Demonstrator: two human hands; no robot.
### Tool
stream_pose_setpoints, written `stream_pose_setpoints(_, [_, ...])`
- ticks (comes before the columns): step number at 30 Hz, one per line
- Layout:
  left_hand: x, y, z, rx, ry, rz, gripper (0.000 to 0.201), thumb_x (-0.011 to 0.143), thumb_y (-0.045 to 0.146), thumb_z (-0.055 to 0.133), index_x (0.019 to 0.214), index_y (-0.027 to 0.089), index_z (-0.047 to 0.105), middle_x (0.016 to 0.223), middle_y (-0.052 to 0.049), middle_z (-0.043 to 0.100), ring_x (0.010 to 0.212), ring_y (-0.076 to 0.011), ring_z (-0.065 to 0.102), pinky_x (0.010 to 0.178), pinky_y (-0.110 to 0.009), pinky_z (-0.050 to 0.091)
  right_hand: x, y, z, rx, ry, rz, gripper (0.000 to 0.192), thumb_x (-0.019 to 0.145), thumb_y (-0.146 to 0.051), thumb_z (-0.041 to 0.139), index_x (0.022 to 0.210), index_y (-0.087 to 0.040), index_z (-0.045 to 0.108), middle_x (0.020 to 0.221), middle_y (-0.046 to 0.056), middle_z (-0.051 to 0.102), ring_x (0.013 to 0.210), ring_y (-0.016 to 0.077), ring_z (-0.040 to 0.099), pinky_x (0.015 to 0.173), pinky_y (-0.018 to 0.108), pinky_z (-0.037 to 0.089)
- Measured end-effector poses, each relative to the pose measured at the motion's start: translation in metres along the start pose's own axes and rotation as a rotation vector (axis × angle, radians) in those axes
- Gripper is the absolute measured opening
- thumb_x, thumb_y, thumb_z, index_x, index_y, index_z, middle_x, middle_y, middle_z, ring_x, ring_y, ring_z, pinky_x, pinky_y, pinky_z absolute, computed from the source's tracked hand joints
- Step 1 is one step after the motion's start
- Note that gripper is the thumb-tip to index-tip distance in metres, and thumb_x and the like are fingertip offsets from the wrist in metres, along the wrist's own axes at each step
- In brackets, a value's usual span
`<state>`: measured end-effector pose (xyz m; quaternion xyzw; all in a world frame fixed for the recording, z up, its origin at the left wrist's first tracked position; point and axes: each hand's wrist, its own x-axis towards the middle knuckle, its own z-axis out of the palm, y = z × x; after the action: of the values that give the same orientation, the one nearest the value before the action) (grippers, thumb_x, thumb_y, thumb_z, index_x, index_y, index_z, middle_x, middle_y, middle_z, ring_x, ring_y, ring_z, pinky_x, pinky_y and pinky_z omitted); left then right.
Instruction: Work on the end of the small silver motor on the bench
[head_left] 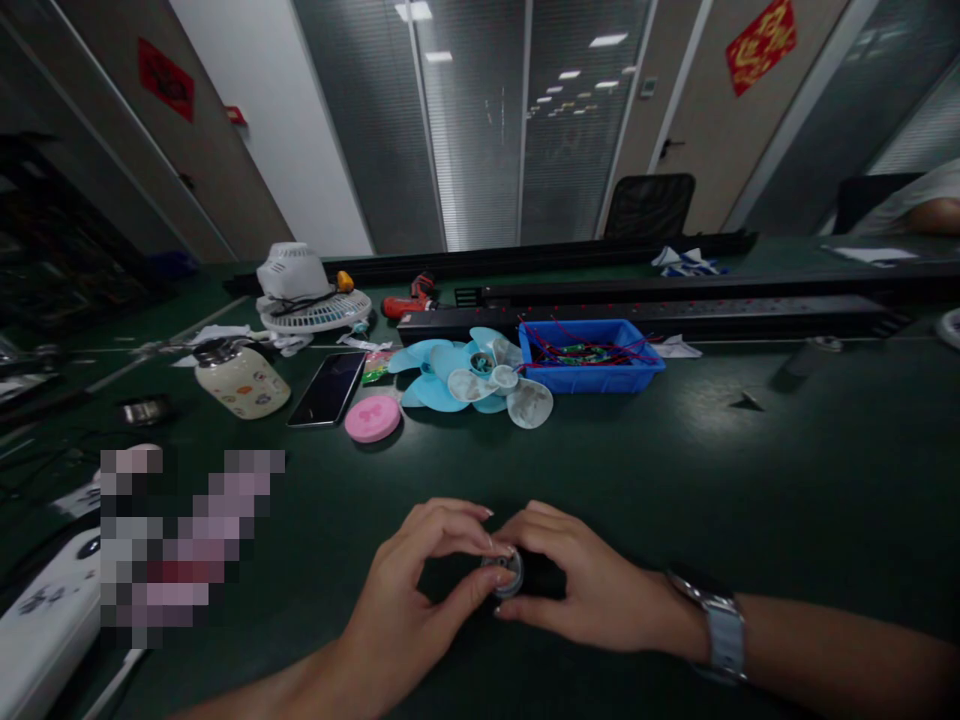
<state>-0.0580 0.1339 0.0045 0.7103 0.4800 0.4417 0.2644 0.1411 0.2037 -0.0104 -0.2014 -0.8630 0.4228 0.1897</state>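
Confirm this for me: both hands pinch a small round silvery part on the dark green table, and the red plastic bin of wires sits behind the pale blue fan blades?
Not quite: the plastic bin of wires is blue, not red, as the head view shows. The rest holds: left hand and right hand pinch the small round silvery part on the dark green table, with the bin behind the pale blue fan blades.

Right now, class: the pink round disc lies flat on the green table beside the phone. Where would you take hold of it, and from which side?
Grip the pink round disc by its rim, fingers on opposite edges, coming from above. It lies flat and low on the table, so only the thin edge offers purchase. Its near side is probably best, since the phone lies close on its left and the blue fan blades behind it.
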Motion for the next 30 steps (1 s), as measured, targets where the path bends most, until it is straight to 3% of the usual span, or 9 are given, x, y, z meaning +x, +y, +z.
stream_pose_setpoints(7, [0.002, -0.002, -0.005, 0.057, -0.139, -0.006, 0.024, 0.087, 0.018, 0.065, 0.109, 0.028, 0.067, 0.120, -0.003, 0.066, 0.118, -0.0208, 0.058, 0.100, -0.036, 0.047, 0.000, 0.003, 0.002, -0.023, 0.022, -0.039, 0.030, 0.081, -0.033, 0.073, 0.104, -0.019, 0.061, 0.103, 0.002, 0.064, 0.096, 0.0162, 0.055, 0.084, 0.030, 0.042])
stream_pose_setpoints(9, [0.002, -0.001, -0.005, 0.031, -0.155, -0.058, 0.018, 0.087, 0.020, 0.065, 0.104, 0.025, 0.068, 0.116, -0.004, 0.069, 0.115, -0.0211, 0.061, 0.099, -0.036, 0.048, 0.000, 0.003, 0.003, -0.012, 0.029, -0.042, 0.027, 0.081, -0.032, 0.074, 0.102, -0.019, 0.061, 0.103, 0.001, 0.064, 0.095, 0.0158, 0.055, 0.083, 0.029, 0.042])
stream_pose_setpoints(13, [0.005, 0.004, -0.005, -0.090, -0.142, -0.151, 0.008, 0.085, 0.021, 0.069, 0.093, 0.022, 0.068, 0.089, -0.001, 0.075, 0.095, -0.0187, 0.071, 0.090, -0.031, 0.052, 0.000, 0.002, 0.002, -0.006, 0.023, -0.030, 0.029, 0.081, -0.035, 0.073, 0.102, -0.020, 0.061, 0.100, 0.001, 0.064, 0.094, 0.0160, 0.055, 0.080, 0.029, 0.042])
stream_pose_setpoints(18, [0.011, 0.008, -0.006, -0.108, -0.098, -0.162, 0.024, 0.080, 0.021, 0.074, 0.101, 0.023, 0.062, 0.092, 0.000, 0.074, 0.088, -0.0165, 0.072, 0.087, -0.028, 0.053, -0.001, 0.002, 0.002, -0.013, 0.018, -0.022, 0.030, 0.082, -0.035, 0.072, 0.105, -0.020, 0.060, 0.101, 0.001, 0.063, 0.094, 0.0162, 0.055, 0.080, 0.029, 0.042])
stream_pose_setpoints(22, [0.013, 0.009, -0.010, -0.017, -0.103, -0.132, 0.033, 0.079, 0.019, 0.074, 0.109, 0.024, 0.060, 0.101, -0.001, 0.072, 0.094, -0.0176, 0.071, 0.089, -0.030, 0.052, 0.000, 0.002, 0.002, -0.032, 0.000, -0.008, 0.030, 0.083, -0.035, 0.072, 0.105, -0.019, 0.061, 0.101, 0.002, 0.063, 0.095, 0.0171, 0.054, 0.082, 0.030, 0.043])
stream_pose_setpoints(27, [0.013, 0.009, -0.009, 0.103, -0.051, 0.027, 0.010, 0.081, 0.016, 0.071, 0.088, 0.023, 0.069, 0.095, -0.001, 0.070, 0.088, -0.0167, 0.068, 0.081, -0.029, 0.051, -0.001, 0.002, 0.001, -0.022, 0.009, -0.026, 0.029, 0.082, -0.035, 0.072, 0.104, -0.019, 0.061, 0.100, 0.002, 0.063, 0.094, 0.0160, 0.055, 0.081, 0.029, 0.042])
stream_pose_setpoints(30, [0.013, 0.008, -0.007, 0.081, -0.003, 0.095, 0.008, 0.082, 0.015, 0.070, 0.085, 0.022, 0.068, 0.087, 0.000, 0.068, 0.084, -0.0148, 0.065, 0.075, -0.026, 0.051, -0.001, 0.001, 0.001, -0.023, 0.022, -0.019, 0.029, 0.082, -0.035, 0.073, 0.103, -0.019, 0.061, 0.098, 0.001, 0.063, 0.092, 0.0155, 0.055, 0.079, 0.028, 0.043])
